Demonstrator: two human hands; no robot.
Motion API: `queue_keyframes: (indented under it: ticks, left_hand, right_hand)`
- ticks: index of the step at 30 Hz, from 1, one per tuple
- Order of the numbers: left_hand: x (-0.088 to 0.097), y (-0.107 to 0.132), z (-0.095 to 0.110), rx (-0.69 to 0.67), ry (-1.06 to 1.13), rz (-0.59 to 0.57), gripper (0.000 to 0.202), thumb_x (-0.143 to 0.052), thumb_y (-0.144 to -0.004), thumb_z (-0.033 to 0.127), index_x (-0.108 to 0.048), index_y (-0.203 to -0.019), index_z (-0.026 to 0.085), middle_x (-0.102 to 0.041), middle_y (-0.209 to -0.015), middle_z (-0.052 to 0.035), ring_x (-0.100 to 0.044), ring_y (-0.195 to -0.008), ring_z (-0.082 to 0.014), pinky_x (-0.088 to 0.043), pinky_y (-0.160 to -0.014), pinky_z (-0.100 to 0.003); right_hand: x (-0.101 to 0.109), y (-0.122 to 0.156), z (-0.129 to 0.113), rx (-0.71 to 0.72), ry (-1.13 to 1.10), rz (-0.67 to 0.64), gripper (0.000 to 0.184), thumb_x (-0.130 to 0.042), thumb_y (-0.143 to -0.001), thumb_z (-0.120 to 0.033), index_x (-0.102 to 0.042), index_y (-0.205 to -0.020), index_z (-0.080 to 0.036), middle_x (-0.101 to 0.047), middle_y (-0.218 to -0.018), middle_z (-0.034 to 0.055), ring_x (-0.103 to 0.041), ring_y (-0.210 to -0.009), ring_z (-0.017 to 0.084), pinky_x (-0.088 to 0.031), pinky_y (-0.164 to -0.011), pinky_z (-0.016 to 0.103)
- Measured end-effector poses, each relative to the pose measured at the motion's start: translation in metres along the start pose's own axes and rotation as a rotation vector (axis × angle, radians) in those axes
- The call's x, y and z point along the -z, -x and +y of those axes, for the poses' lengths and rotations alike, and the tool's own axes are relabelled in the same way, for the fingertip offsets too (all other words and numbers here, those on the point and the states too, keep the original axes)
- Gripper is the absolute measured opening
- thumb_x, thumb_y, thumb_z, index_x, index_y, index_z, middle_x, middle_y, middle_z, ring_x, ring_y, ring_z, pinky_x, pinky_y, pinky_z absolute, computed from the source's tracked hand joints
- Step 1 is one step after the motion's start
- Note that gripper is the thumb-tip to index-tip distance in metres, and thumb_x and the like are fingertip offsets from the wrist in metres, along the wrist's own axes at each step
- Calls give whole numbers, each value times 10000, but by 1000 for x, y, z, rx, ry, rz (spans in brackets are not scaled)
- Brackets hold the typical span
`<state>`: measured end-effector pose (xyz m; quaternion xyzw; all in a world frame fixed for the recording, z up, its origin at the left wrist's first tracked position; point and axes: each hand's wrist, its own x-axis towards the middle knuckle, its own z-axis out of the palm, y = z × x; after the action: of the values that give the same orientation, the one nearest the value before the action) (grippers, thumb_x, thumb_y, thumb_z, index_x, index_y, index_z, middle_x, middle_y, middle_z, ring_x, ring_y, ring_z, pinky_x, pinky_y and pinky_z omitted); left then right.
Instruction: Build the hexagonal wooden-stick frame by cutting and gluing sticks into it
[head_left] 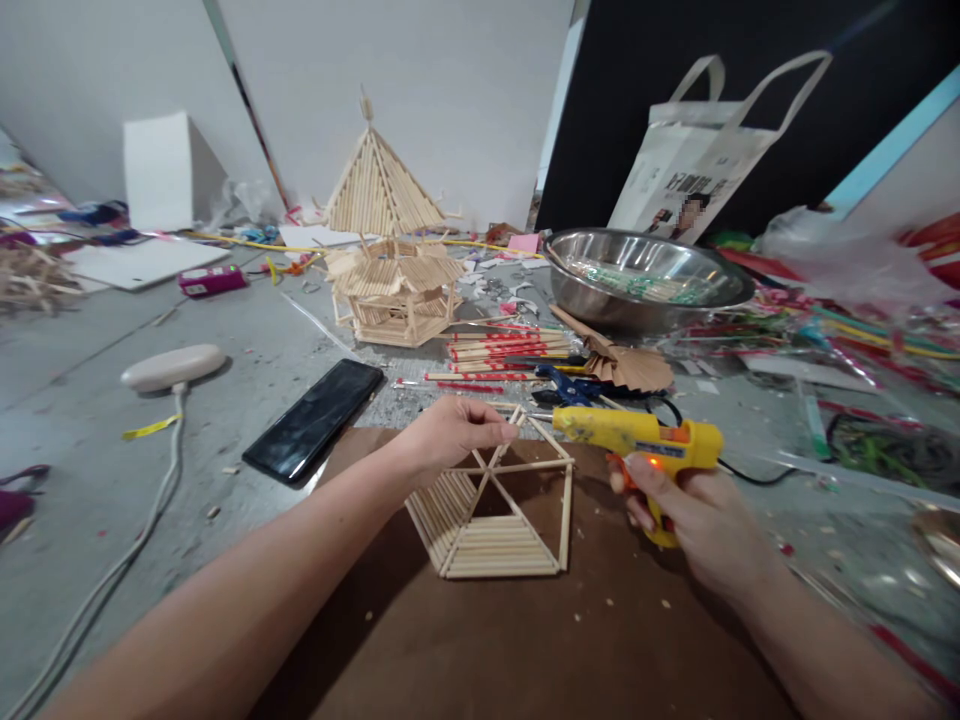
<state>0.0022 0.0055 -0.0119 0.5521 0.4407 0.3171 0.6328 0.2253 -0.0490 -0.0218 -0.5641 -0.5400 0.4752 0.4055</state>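
Note:
A six-sided frame of thin wooden sticks (491,548) lies on a brown board (487,640). Spokes meet at its middle, and rows of sticks fill its left and near sections. At the frame's far side, my left hand (450,435) has thumb and fingers pinched together on it, hiding part of a spoke. A yellow hot glue gun (637,435) is gripped in my right hand (682,510), with an orange light glowing by the trigger. Its nozzle points left, close to my left fingertips and the frame's far corner.
Behind the board stands a stick pavilion (390,250) with a pointed roof. A black phone (315,420) and a white corded device (174,368) lie left. Red-marked sticks (495,350), blue-handled pliers (559,385) and a steel bowl (645,310) sit farther back.

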Motion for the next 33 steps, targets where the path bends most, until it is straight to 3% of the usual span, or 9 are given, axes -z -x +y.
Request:
queue_keyframes:
  ticks: [4,8,12,15,18,24,28,33]
  left_hand:
    - [2,-1,-2,-44,50,-7,203,-627,-586,320,-587,-621,124,-511,-549,33,-404,-528,-55,-315,-549,-210]
    - [3,-3,-2,-32,36,8,207,-623,-588,331,-579,-610,130,-505,-538,37,-398,-518,-54,-317,-540,-207]
    - [5,-2,-1,-17,-88,-14,238,-603,-596,361,-568,-606,125,-489,-535,33,-388,-502,-56,-315,-521,-203]
    - [6,1,0,13,-239,-104,278,-544,-634,405,-576,-649,129,-492,-549,26,-388,-498,-63,-308,-504,-202]
    - [4,4,2,4,-400,-157,296,-520,-637,419,-582,-660,130,-465,-537,33,-361,-487,-63,-287,-487,-195]
    - [-1,8,6,13,-612,-219,265,-518,-626,371,-587,-622,115,-421,-515,32,-328,-490,-63,-263,-467,-182]
    - [1,6,4,-18,-670,-236,265,-505,-629,367,-598,-635,119,-431,-515,29,-331,-488,-65,-266,-466,-180]
    - [4,5,1,-14,-755,-257,295,-525,-604,402,-637,-679,139,-495,-510,26,-358,-470,-68,-283,-472,-185]
  right_hand:
    - [1,0,-1,85,194,53,251,-523,-668,-431,-547,-613,-187,-496,-455,-10,-406,-371,92,-322,-337,227]
    - [7,-6,-2,134,274,140,248,-526,-659,-432,-579,-613,-193,-494,-438,-10,-417,-381,102,-335,-344,234]
    - [19,-21,-3,175,118,340,241,-491,-697,-416,-576,-678,-191,-508,-491,-19,-416,-399,78,-340,-369,212]
    - [33,-36,-9,181,-113,513,187,-523,-677,-377,-519,-750,-205,-514,-544,-40,-404,-379,57,-334,-353,190]
    - [50,-50,-12,55,-111,496,180,-530,-669,-361,-483,-694,-189,-445,-436,-49,-419,-369,77,-379,-372,209]
    - [80,-75,-4,-99,37,442,233,-598,-615,-357,-481,-707,-177,-448,-457,-41,-426,-370,89,-401,-392,252]
    - [93,-93,6,-129,231,484,277,-554,-637,-436,-485,-722,-181,-484,-506,-13,-457,-437,100,-366,-424,235]
    - [109,-102,14,-204,582,528,352,-578,-548,-504,-513,-562,-158,-480,-484,28,-446,-488,133,-303,-462,265]
